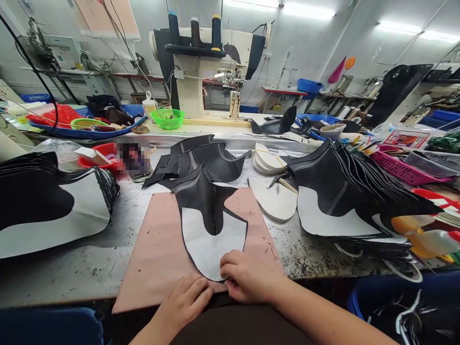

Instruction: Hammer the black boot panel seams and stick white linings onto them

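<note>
The right hand [247, 278] has its thumb and curled fingers narrowed on the rounded near edge of a shoe upper [214, 211], pinching its rim. The left hand [190, 297] is just beside that edge, fingers bent and close together; whether they grip anything, I cannot tell.

The shoe upper lies spread on a pink mat [143, 258] at the front of the worktable [93, 268], rounded end toward the person. That end is white with a thin dark border; a black tongue-shaped panel runs into it, with a seam down its middle, and the far part is black, rising to a peak. The right fingers hide a bit of the white rim.

Beyond it, touching or nearly so, lie loose black pieces [215, 160]. To the right, a hammer [285, 184] rests by white rounded pieces [278, 203], next to a tall right stack of uppers [334, 191]. A left stack of uppers [53, 206] stands apart from the mat. Farther back are a phone-like object [134, 160], partly blurred, a red tray [108, 155], a green basket [167, 119] and a sewing machine [190, 81] carrying three thread spools [195, 32].
</note>
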Demonstrator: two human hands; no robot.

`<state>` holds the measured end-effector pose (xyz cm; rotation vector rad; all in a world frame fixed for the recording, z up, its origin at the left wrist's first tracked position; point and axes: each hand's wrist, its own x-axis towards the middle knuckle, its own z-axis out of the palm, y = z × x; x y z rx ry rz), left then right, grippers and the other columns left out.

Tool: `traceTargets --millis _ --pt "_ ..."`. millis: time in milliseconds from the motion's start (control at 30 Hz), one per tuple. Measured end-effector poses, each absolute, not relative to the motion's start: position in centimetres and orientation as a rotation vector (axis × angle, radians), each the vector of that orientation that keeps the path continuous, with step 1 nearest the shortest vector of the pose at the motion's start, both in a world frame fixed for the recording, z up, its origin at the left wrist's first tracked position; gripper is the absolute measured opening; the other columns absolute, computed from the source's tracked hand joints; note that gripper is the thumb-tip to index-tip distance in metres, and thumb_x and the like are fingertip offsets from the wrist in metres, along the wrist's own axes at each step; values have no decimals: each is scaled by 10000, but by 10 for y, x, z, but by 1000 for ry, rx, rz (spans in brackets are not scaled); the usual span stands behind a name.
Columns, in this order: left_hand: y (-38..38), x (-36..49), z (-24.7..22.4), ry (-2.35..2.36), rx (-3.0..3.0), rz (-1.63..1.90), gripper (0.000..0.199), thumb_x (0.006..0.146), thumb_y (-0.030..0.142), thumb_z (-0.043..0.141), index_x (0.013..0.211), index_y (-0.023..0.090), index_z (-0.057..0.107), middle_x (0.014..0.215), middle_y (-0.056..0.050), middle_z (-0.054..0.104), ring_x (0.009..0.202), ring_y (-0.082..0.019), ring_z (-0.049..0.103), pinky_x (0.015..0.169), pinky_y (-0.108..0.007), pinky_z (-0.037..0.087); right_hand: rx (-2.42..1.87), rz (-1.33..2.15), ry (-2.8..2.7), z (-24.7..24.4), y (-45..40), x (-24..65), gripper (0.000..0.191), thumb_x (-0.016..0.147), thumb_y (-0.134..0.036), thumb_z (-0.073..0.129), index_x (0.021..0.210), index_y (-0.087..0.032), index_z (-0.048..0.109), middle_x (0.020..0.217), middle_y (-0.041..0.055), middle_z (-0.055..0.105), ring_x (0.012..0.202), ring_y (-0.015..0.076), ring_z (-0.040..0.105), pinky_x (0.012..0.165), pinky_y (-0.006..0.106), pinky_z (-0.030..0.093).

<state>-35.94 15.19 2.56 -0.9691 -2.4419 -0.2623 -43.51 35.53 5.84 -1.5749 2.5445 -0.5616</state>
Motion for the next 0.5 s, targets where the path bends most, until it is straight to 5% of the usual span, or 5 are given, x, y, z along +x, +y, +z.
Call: traceTargets --millis 167,333,500 --pt "151 -361 28 -2493 -1018 -144 299 916 139 327 1011 217 599 800 -15 613 716 -139 556 668 -239 456 -1783 -157 2522 60 351 -430 157 853 -140 457 763 -149 584 764 67 598 698 198 528 539 288 381" --pt "147 -368 28 -2470 -990 96 379 875 187 449 1244 266 494 1130 -32 612 1079 -190 525 965 -316 364 -1020 -840 2543 57 335 -452 67 719 -156 572 716 -187 512 747 36 592 664 181 554 592 276 403" --pt "136 -368 23 -2817 -963 -7 625 756 346 640 1313 426 367 1483 -36 233 1315 -325 275 1007 -468 320 -450 -1381 2625 51 318 -525 135 772 -129 376 670 -206 420 523 -37 513 460 121 502 485 227 393"
